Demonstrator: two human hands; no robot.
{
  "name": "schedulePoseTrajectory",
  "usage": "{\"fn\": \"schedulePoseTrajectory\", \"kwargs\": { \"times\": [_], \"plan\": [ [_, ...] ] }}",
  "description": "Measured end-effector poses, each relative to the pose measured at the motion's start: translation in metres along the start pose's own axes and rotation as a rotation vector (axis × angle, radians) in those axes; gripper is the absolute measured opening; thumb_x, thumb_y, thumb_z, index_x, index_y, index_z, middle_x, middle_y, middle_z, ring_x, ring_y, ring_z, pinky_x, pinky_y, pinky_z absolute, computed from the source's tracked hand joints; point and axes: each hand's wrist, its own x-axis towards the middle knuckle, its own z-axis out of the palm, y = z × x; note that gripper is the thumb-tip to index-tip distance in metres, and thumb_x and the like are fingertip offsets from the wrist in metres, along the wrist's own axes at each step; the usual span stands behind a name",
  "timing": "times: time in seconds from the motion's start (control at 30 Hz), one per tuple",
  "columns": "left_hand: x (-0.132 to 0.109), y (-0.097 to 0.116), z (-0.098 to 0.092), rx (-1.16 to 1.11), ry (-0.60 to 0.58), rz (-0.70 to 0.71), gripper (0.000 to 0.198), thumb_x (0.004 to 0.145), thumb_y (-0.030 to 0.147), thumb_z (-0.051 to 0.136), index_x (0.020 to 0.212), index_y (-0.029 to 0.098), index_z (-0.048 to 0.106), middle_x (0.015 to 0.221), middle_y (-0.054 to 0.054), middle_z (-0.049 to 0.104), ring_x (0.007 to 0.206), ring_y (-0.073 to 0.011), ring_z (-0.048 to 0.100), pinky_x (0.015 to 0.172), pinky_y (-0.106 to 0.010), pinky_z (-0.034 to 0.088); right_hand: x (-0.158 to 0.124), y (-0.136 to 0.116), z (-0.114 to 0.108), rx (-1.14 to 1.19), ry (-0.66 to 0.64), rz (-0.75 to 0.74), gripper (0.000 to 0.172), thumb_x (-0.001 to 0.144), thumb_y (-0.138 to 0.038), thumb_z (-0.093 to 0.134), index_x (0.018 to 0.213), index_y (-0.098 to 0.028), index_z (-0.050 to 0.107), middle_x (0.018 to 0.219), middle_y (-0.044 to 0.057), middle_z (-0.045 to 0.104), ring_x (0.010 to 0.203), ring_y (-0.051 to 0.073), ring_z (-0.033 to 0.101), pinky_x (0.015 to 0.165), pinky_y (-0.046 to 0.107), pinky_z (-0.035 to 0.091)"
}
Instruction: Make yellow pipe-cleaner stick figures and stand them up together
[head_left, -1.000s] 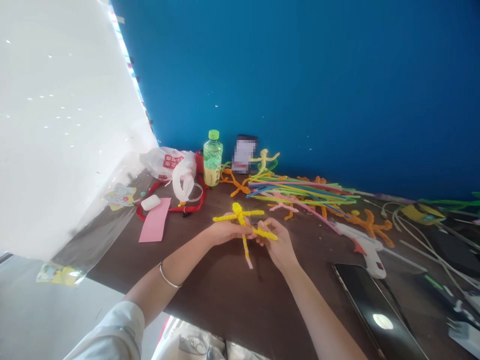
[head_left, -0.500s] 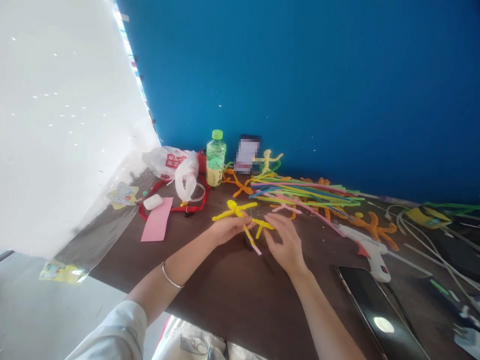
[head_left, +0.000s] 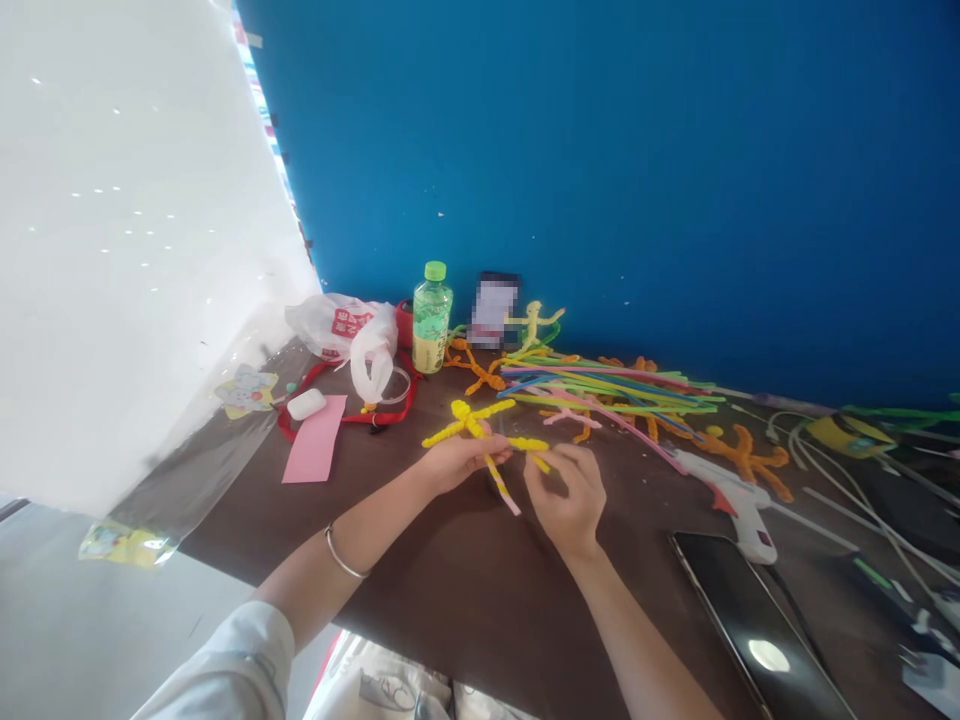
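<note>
- Between the two hands, above the dark table (head_left: 427,580), is the yellow figure (head_left: 472,423), its head and arms beyond the left grip.
- Left hand (head_left: 456,462) pinches its lower body.
- One wrapped leg (head_left: 528,444) points rightward from that grip; the pink-tipped leg (head_left: 502,486) slants toward the person.
- Right hand (head_left: 574,495), nearer the wrapped leg's tip, pinches a short yellow end (head_left: 540,463) just below it.
- Beyond lie loose stems (head_left: 615,385).
</note>
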Motion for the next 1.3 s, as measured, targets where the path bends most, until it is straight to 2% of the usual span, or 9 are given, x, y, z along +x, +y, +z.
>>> {"fn": "schedulePoseTrajectory", "kwargs": {
  "times": [0.1,0.17,0.2,0.33,0.53,0.77,0.93,1.1,1.3],
  "plan": [
    [0.0,0.0,-0.001,0.01,-0.034,-0.013,0.026,0.058,0.015,0.073,0.066,0.014,0.048,0.065,0.003,0.061,0.062,-0.0083,0.062,0.072,-0.022,0.048,-0.001,-0.002,0.01,0.38,-0.042,0.406,0.007,0.073,-0.025,0.059,0.077,-0.02,0.061,0.075,0.004,0.06,0.07,0.017,0.056,0.065,0.031,0.045],
    [-0.001,0.001,-0.001,0.033,-0.049,-0.027,0.027,0.058,0.016,0.073,0.066,0.014,0.047,0.065,0.003,0.06,0.064,-0.009,0.062,0.072,-0.023,0.048,-0.003,0.003,0.014,0.581,-0.111,0.589,0.013,0.072,-0.029,0.06,0.079,-0.019,0.062,0.076,0.003,0.062,0.069,0.017,0.056,0.064,0.031,0.045],
    [-0.001,0.001,-0.001,0.051,-0.056,-0.037,0.028,0.057,0.016,0.073,0.066,0.014,0.047,0.065,0.003,0.06,0.064,-0.0096,0.063,0.072,-0.023,0.048,-0.004,0.006,0.015,0.644,-0.142,0.635,0.015,0.071,-0.03,0.061,0.079,-0.018,0.063,0.077,0.003,0.062,0.068,0.016,0.056,0.063,0.03,0.045],
    [-0.002,0.005,0.002,0.121,-0.063,-0.092,0.031,0.055,0.018,0.075,0.063,0.014,0.045,0.063,0.002,0.06,0.064,-0.0107,0.063,0.069,-0.023,0.047,-0.003,0.019,0.013,0.725,-0.224,0.641,0.014,0.066,-0.029,0.066,0.077,-0.021,0.066,0.08,0.003,0.062,0.073,0.016,0.055,0.066,0.029,0.043],
    [-0.003,0.005,0.004,0.182,-0.036,-0.125,0.032,0.052,0.018,0.076,0.062,0.013,0.045,0.06,0.001,0.06,0.062,-0.0117,0.062,0.069,-0.026,0.047,0.015,0.018,-0.004,0.647,-0.444,0.538,0.01,0.07,-0.031,0.064,0.07,-0.021,0.064,0.073,0.001,0.057,0.07,0.014,0.052,0.066,0.027,0.041],
    [-0.004,0.001,0.001,0.234,-0.124,-0.122,0.035,0.051,0.019,0.076,0.066,0.014,0.045,0.065,-0.002,0.064,0.064,-0.015,0.064,0.071,-0.031,0.048,0.028,0.012,-0.017,0.574,-0.607,0.493,0.013,0.071,-0.032,0.062,0.066,-0.02,0.063,0.072,0.001,0.053,0.07,0.014,0.051,0.065,0.025,0.039],
    [-0.004,0.006,-0.002,0.239,-0.15,-0.102,0.035,0.053,0.02,0.076,0.066,0.014,0.043,0.066,-0.002,0.064,0.064,-0.0139,0.064,0.071,-0.029,0.049,0.017,0.012,-0.005,0.622,-0.525,0.602,0.013,0.067,-0.032,0.064,0.065,-0.019,0.061,0.069,-0.001,0.055,0.066,0.013,0.05,0.063,0.025,0.038],
    [-0.001,0.005,-0.004,0.192,-0.065,-0.023,0.038,0.053,0.019,0.076,0.065,0.015,0.04,0.064,0.0,0.062,0.064,-0.0134,0.064,0.072,-0.028,0.048,0.003,0.007,0.011,0.66,-0.35,0.773,0.016,0.059,-0.031,0.069,0.066,-0.018,0.062,0.062,-0.002,0.056,0.059,0.012,0.048,0.057,0.024,0.037],
    [-0.001,-0.002,0.002,0.201,0.098,0.223,0.035,0.056,0.022,0.073,0.064,0.016,0.04,0.065,0.0,0.062,0.064,-0.0126,0.062,0.075,-0.032,0.047,-0.004,-0.008,0.02,0.687,-0.265,0.954,0.023,0.063,-0.035,0.066,0.056,-0.015,0.057,0.042,-0.006,0.037,0.042,0.007,0.032,0.042,0.022,0.025]
  ]
}}
